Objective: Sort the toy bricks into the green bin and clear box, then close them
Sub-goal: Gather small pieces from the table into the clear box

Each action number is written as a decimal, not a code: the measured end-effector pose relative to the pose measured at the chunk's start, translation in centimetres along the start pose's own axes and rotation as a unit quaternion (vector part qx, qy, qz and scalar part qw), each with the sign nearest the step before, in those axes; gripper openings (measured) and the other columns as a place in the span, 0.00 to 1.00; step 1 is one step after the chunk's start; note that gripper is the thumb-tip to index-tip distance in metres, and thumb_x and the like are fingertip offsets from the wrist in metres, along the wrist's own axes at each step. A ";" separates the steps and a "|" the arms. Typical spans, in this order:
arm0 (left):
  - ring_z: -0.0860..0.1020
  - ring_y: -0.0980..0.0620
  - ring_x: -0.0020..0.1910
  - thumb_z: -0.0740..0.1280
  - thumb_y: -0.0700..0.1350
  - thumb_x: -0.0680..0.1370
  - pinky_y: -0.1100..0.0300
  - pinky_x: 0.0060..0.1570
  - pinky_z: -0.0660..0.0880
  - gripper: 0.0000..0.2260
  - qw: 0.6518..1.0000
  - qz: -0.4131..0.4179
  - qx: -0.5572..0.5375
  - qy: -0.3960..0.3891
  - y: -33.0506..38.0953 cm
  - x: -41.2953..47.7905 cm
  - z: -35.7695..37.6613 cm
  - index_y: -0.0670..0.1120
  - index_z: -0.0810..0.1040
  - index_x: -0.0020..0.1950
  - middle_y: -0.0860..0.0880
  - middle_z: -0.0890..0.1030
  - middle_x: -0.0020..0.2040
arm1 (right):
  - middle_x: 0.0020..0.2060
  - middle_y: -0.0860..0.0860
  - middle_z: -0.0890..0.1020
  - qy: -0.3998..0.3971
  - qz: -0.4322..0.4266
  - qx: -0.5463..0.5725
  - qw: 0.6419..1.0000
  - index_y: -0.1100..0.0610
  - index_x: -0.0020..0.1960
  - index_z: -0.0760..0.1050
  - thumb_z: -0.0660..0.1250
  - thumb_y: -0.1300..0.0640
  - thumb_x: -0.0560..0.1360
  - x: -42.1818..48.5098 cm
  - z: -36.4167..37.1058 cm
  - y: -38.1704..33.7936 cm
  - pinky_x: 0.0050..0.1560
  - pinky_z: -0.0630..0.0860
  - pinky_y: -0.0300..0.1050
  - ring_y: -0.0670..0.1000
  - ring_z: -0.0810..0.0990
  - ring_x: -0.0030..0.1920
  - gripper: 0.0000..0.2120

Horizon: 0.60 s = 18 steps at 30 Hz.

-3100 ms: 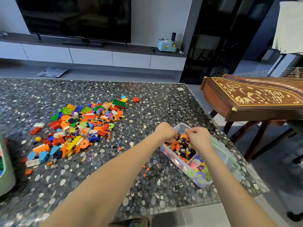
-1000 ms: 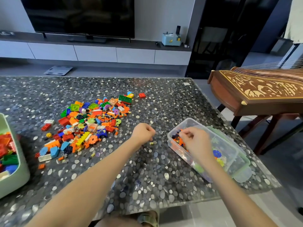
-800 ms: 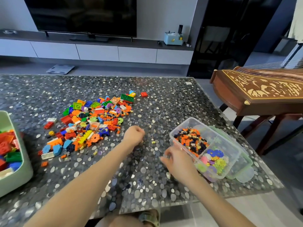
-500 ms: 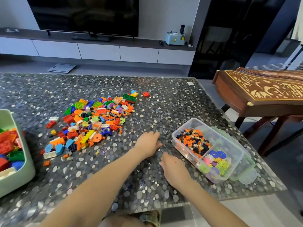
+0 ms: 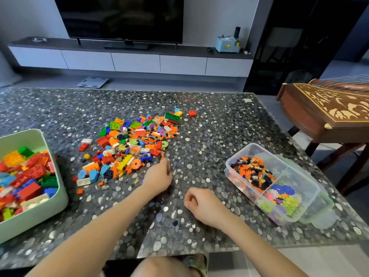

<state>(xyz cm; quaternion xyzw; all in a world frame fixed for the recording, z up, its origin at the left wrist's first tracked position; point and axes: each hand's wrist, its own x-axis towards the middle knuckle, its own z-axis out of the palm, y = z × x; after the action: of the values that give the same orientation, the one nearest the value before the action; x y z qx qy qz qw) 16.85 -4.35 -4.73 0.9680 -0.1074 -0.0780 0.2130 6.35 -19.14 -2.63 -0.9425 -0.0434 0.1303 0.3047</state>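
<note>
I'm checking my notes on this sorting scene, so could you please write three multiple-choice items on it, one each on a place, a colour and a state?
1. Where is the green bin, seen from the pile of bricks? A left; B right; C behind.
2. What colour is the lone brick at the pile's far right end? A blue; B red; C white.
3. The clear box is: A open; B lidded; C overturned.
Answers: 1 A, it sits at the table's left edge; 2 B, it is plainly red; 3 A, its contents lie uncovered.
</note>
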 end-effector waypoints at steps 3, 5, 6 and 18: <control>0.78 0.48 0.40 0.63 0.51 0.79 0.55 0.36 0.75 0.11 0.999 -0.023 0.033 0.023 -1.5 -1.0 -0.6 0.45 0.67 0.54 0.48 0.78 0.43 | 0.37 0.44 0.75 -0.019 -0.043 -0.060 0.997 0.53 0.47 0.71 0.60 0.56 0.79 -1.3 0.8 -0.3 0.35 0.66 0.37 0.45 0.72 0.36 0.02; 0.76 0.49 0.34 0.59 0.55 0.80 0.57 0.28 0.71 0.14 0.993 -0.023 0.107 0.033 -2.3 -1.4 -0.7 0.45 0.66 0.56 0.49 0.77 0.39 | 0.46 0.51 0.77 -0.006 -0.053 -0.129 0.990 0.55 0.52 0.69 0.59 0.55 0.80 -1.9 1.3 -0.3 0.41 0.68 0.45 0.52 0.75 0.45 0.04; 0.75 0.48 0.33 0.56 0.54 0.81 0.58 0.26 0.69 0.15 0.990 -0.019 0.139 0.029 -2.5 -1.7 -0.8 0.44 0.65 0.59 0.49 0.76 0.37 | 0.49 0.53 0.77 -0.004 -0.061 -0.173 0.983 0.56 0.54 0.68 0.58 0.55 0.80 -2.2 1.7 -0.3 0.41 0.67 0.47 0.56 0.75 0.48 0.06; 0.79 0.43 0.45 0.55 0.41 0.82 0.56 0.37 0.72 0.14 0.997 -0.057 0.048 -0.030 -2.6 -2.3 -2.0 0.37 0.65 0.66 0.41 0.79 0.49 | 0.50 0.56 0.76 -0.031 -0.111 -0.182 0.976 0.59 0.54 0.68 0.53 0.55 0.82 -2.8 3.2 -2.7 0.41 0.64 0.46 0.57 0.75 0.49 0.09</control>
<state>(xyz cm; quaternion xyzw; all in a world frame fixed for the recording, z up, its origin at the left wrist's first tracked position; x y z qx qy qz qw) 15.45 -0.70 -3.77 0.9790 -0.0620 -0.1137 0.1577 2.80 -15.59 -2.98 -0.9669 -0.1805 0.1143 0.1392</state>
